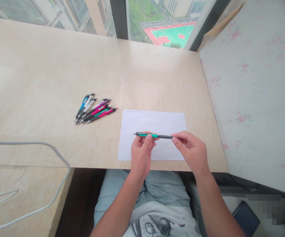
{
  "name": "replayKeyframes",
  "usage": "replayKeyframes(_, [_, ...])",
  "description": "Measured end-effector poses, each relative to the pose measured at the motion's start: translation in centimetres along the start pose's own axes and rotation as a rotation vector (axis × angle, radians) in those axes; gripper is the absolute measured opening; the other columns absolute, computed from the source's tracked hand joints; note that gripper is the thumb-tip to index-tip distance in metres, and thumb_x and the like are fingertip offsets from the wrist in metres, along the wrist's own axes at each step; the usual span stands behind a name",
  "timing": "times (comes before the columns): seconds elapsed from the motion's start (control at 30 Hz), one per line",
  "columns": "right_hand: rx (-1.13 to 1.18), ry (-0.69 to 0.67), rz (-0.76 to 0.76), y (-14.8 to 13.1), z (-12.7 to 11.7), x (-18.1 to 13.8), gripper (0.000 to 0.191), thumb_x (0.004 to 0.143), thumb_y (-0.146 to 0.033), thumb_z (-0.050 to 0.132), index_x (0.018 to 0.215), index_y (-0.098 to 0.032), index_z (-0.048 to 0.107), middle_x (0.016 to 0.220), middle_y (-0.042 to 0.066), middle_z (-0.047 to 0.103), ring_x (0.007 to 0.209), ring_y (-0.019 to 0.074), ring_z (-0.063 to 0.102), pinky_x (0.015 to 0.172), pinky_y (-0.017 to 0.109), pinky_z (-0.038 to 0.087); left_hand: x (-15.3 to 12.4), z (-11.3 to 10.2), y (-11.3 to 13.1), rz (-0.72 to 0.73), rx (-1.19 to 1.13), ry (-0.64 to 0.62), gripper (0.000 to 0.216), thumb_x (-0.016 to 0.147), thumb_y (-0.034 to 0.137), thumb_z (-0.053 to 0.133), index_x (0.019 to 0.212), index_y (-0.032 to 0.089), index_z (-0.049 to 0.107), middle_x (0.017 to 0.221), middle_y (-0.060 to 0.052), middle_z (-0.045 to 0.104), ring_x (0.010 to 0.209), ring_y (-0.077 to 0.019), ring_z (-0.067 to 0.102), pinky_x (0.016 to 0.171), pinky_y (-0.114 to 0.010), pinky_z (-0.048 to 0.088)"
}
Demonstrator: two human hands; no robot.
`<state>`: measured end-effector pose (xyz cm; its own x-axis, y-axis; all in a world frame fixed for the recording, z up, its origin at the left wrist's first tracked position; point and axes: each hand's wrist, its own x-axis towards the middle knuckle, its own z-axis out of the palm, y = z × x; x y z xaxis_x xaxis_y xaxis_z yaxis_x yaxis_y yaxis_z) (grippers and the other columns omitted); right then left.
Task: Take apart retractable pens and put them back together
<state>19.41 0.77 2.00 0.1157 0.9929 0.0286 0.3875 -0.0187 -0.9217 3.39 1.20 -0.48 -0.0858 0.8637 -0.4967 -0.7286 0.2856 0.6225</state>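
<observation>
A green and black ballpoint pen [164, 136] lies level in the air above a white sheet of paper [154, 120]. My left hand [142, 151] is closed around its green barrel, thumb on top. At the pen's tip end, the thumb and fingertips of my right hand [194, 149] pinch it; the tip itself is mostly hidden by them. The clicker end points left. Left of the paper, several pens [95, 110] in blue, white, purple, pink and green lie in a loose pile on the desk.
The desk [95, 69] meets a window at the back and a flower-patterned wall [251, 98] on the right. A white cable [56, 149] loops across the left front. A dark phone-like object [246, 217] lies low at the right.
</observation>
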Motion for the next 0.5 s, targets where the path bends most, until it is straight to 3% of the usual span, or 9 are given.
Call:
replayKeyframes(0.2, [-0.064, -0.017, -0.007, -0.04, -0.11, 0.19, 0.02, 0.088, -0.04, 0.066, 0.082, -0.023, 0.072, 0.08, 0.003, 0.072, 0.074, 0.0182, 0.064, 0.067, 0.031, 0.051, 0.01, -0.1, -0.1, -0.01, 0.006, -0.024, 0.023, 0.076, 0.031, 0.082, 0.09, 0.017, 0.07, 0.088, -0.003, 0.074, 0.079, -0.0114, 0.07, 0.067, -0.02, 0.05])
replayKeyframes(0.4, [-0.235, -0.033, -0.062, -0.45, -0.06, 0.43, 0.047, 0.096, -0.044, 0.053, 0.056, -0.021, 0.057, 0.054, -0.001, 0.055, 0.052, 0.0132, 0.052, 0.054, 0.028, 0.04, 0.1, -0.14, -0.24, -0.01, 0.018, -0.042, 0.024, 0.075, 0.031, 0.083, 0.09, 0.016, 0.07, 0.089, -0.005, 0.073, 0.078, -0.0119, 0.069, 0.068, -0.021, 0.051])
replayKeyframes(0.5, [-0.248, -0.042, -0.105, -0.3, 0.06, 0.47, 0.044, 0.098, -0.043, 0.049, 0.062, -0.021, 0.06, 0.057, 0.0, 0.058, 0.056, 0.0142, 0.055, 0.056, 0.029, 0.043, 0.14, -0.09, -0.19, -0.011, 0.015, -0.035, 0.025, 0.074, 0.032, 0.083, 0.089, 0.016, 0.07, 0.089, -0.004, 0.073, 0.078, -0.0121, 0.069, 0.068, -0.022, 0.051])
